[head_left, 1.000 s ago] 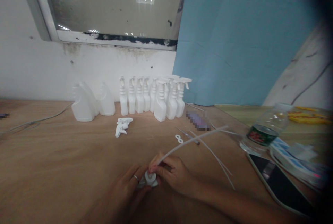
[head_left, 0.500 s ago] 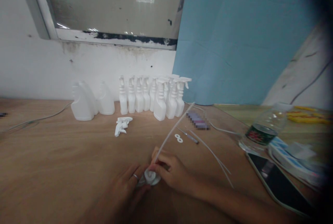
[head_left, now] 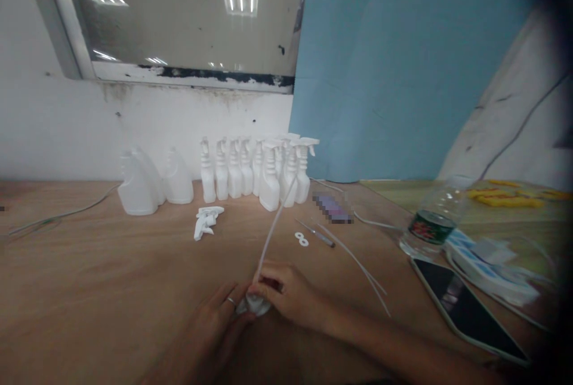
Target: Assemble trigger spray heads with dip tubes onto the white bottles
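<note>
My left hand [head_left: 210,320], with a ring on one finger, is closed around a white trigger spray head [head_left: 258,307] low over the table. Much of that spray head is covered by my fingers. A thin translucent tube [head_left: 270,233] rises from it, leaning away and to the right. Its lower end is pinched between the fingertips of my right hand [head_left: 286,296], right at the spray head; whether it is seated inside cannot be made out. Beyond my hands lie another white trigger spray head [head_left: 208,222], two white washers [head_left: 301,239] and two loose thin tubes [head_left: 363,265].
Several white spray bottles with triggers [head_left: 270,185] stand by the wall, beside bottles without heads [head_left: 138,191]. A pointed tool [head_left: 326,238] lies on the table. At right are a water bottle [head_left: 432,227], a phone [head_left: 468,307] and a power strip [head_left: 492,268].
The view has shifted slightly, so everything sits a little further left. My hands keep the same hold, and the tube stands somewhat more upright.
</note>
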`<control>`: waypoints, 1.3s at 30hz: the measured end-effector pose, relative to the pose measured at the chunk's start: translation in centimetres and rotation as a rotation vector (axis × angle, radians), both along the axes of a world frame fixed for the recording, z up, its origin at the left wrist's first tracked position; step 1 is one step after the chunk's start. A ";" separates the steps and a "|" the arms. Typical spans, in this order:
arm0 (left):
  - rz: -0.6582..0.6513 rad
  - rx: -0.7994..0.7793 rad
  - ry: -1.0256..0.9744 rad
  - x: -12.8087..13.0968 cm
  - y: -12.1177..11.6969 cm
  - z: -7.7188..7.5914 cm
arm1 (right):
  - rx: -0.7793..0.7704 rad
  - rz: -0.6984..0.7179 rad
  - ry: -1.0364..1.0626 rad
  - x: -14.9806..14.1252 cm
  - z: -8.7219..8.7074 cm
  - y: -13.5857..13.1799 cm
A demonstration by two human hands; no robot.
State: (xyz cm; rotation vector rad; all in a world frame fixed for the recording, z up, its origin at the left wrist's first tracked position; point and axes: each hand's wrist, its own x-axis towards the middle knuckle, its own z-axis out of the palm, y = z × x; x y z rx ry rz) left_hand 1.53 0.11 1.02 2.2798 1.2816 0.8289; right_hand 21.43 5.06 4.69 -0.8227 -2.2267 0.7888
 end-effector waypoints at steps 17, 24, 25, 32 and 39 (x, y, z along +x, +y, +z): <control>-0.251 -0.269 0.012 -1.3 2.4 8.3 | 1.079 -0.041 -0.095 4.2 -0.6 -4.3; 0.466 0.407 0.062 -9.6 18.1 12.5 | 0.843 -0.375 0.277 9.0 -0.8 -4.1; 0.561 0.437 0.045 -10.4 20.1 12.9 | 0.846 -0.406 0.326 9.3 -0.8 -4.1; 0.960 0.386 -0.014 -12.7 27.1 12.4 | 0.829 -0.356 0.402 9.3 -1.5 -3.7; 1.037 0.179 0.013 -12.1 27.4 9.0 | 0.742 -0.353 0.460 9.3 -1.6 -3.9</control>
